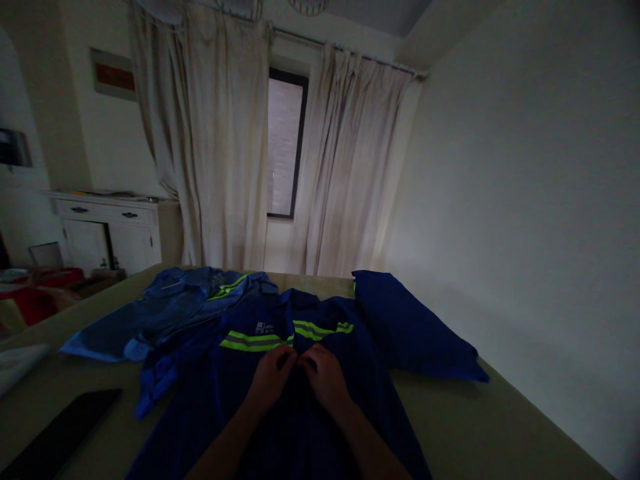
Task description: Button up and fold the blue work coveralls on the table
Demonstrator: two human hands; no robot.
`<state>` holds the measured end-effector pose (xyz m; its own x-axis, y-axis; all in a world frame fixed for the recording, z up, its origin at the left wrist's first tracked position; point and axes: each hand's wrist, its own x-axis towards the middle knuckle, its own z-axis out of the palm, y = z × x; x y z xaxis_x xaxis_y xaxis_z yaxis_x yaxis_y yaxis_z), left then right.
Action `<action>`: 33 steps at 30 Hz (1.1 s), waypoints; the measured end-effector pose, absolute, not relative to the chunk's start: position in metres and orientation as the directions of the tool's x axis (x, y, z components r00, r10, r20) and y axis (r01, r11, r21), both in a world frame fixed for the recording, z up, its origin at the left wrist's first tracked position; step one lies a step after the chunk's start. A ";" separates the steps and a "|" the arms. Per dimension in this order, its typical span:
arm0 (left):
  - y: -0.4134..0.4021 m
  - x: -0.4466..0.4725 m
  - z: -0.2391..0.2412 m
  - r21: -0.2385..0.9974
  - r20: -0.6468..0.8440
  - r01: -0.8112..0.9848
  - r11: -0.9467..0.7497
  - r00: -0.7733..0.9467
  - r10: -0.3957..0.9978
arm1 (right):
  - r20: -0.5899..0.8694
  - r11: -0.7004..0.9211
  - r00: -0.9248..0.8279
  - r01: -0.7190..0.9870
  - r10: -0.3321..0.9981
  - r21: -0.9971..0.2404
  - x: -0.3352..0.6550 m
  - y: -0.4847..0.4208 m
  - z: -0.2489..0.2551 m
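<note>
A dark blue work jacket (320, 413) with yellow-green reflective stripes across the chest lies flat on the bed, collar away from me. My left hand (273, 380) and my right hand (325, 377) meet at the jacket's front opening, just below the stripes. Both hands have their fingers curled and pinched on the front placket of the jacket; the fingertips touch each other. What lies between the fingertips is too dark to make out beyond the cloth.
A lighter blue garment (165, 310) with a reflective stripe is spread at the left. A folded dark blue piece (410, 327) lies at the right. A dark flat slab (60, 433) rests near the bed's front left. White wall at right, curtains (225, 153) and a white cabinet (107, 230) behind.
</note>
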<state>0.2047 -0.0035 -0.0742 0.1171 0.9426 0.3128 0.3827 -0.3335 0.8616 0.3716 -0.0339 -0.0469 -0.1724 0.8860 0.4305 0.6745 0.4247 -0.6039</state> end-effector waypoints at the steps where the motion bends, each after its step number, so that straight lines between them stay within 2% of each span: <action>1: -0.002 0.204 -0.077 0.854 0.333 0.379 -0.358 0.132 0.934 | 0.429 0.403 -0.139 0.675 0.892 -0.619 0.372 -0.034 -0.048; 4: -0.001 0.203 -0.082 0.819 0.374 0.404 -0.407 0.161 0.913 | 0.433 0.348 -0.042 0.666 0.901 -0.659 0.376 -0.030 -0.052; 6: -0.006 0.203 -0.082 0.760 0.371 0.497 -0.418 0.196 0.908 | 0.428 0.328 0.010 0.626 0.904 -0.708 0.380 -0.026 -0.056; 10: -0.026 0.205 -0.074 0.515 0.320 0.735 -0.442 0.313 0.894 | 0.424 0.310 0.085 0.555 0.902 -0.772 0.385 -0.018 -0.066; 13: -0.038 0.209 -0.071 0.346 0.290 0.818 -0.460 0.373 0.881 | 0.468 0.372 0.050 0.533 0.882 -0.760 0.385 -0.018 -0.070; 15: -0.039 0.211 -0.071 0.275 0.258 0.847 -0.455 0.391 0.884 | 0.503 0.424 0.002 0.534 0.864 -0.731 0.385 -0.016 -0.071; 19: -0.021 0.214 -0.070 0.235 0.206 0.867 -0.440 0.398 0.894 | 0.535 0.475 -0.094 0.605 0.840 -0.639 0.390 0.000 -0.066; 26: 0.024 0.216 -0.072 0.161 0.235 0.898 -0.411 0.369 0.899 | 0.473 0.371 -0.118 0.791 0.873 -0.487 0.380 0.020 -0.051; 31: 0.043 0.208 -0.068 0.102 0.350 0.892 -0.440 0.382 0.855 | 0.311 0.146 -0.033 0.926 0.950 -0.347 0.361 -0.017 -0.053; 33: 0.046 0.207 -0.064 0.106 0.428 0.876 -0.471 0.387 0.816 | 0.284 0.092 0.007 0.938 0.959 -0.333 0.361 -0.030 -0.057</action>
<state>0.2066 0.0459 -0.0640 0.3872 0.8164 0.4284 0.8758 -0.4709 0.1059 0.3613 -0.0303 -0.0571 0.0065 0.9588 0.2841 0.9384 0.0923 -0.3331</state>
